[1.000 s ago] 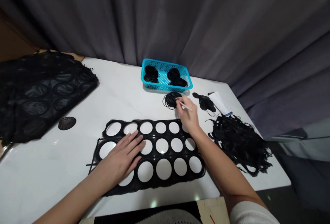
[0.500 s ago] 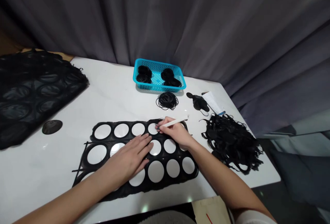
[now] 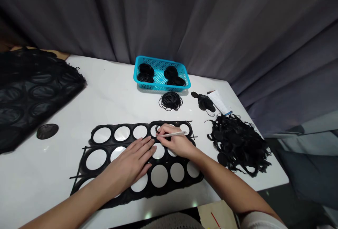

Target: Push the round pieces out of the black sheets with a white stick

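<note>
A black sheet with rows of round holes (image 3: 111,138) lies on the white table, and the tabletop shows through the holes. My left hand (image 3: 137,157) rests flat on the middle of the sheet, its fingers stretched out. Pinched in my right hand (image 3: 175,141) is a slim white pen-like tool (image 3: 173,134). Its tip is hidden by my fingers, at the edge of a hole in the top row. A thin black ring edge shows beside those fingertips.
Black rings fill parts of a blue basket (image 3: 135,76); a ring bundle (image 3: 171,101) lies before it. To the right are black discs (image 3: 204,102), a white packet (image 3: 219,102) and a heap of black scraps (image 3: 237,144). Leftward lie a black disc (image 3: 47,131) and stacked black sheets (image 3: 39,91).
My right hand has turned and shifted slightly down along the hole's edge; the white tool now lies flatter and lower. My left hand stays in place on the sheet.
</note>
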### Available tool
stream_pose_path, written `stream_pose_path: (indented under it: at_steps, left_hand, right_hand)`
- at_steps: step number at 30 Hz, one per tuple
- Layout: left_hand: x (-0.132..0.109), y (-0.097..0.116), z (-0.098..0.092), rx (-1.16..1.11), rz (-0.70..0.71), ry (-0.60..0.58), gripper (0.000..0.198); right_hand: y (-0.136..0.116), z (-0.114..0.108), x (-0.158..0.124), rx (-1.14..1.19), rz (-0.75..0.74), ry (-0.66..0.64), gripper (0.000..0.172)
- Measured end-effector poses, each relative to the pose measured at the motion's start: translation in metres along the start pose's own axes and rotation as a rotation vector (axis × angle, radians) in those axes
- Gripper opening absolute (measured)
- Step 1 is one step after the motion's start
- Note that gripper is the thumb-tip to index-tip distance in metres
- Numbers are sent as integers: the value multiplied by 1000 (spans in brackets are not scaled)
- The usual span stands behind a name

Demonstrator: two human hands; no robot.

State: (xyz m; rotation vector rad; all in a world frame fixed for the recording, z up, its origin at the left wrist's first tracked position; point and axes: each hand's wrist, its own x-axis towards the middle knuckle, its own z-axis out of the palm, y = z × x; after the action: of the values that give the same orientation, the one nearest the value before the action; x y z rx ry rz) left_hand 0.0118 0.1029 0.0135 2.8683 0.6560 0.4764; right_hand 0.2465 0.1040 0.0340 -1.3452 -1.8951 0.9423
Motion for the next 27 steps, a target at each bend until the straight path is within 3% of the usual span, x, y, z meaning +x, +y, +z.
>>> stream_pose_path:
  at_steps: [5,7,9,11,14,19,22,27]
  left_hand:
    - [1,-1,-3,-32,6,15,42]
    - [1,-1,-4,-51,6,20,42]
    - [0,-3,-3,-61,4,31,42]
    - [-1,-4,-2,-65,6,43,43]
    - [-2,-6,-1,-55,15,44,44]
    - [10,-5,-5,-41,3,21,36]
    - [23,-1,-6,-42,33,12,36]
    - [44,4,1,-46,67,-48,44]
  right_hand:
    - [3,-2,0,-352,-214,-53,10]
    - [14,-22,8,-384,-137,144,13]
    - [28,-51,15,-342,11,490,14]
    - [41,-79,16,-204,145,697,12]
    - [49,-101,5,218,324,750,23]
    - [43,-90,-18,916,457,614,36]
    - [41,-81,-21,1122,501,621,32]
    - [45,-84,-20,1365,522,745,21]
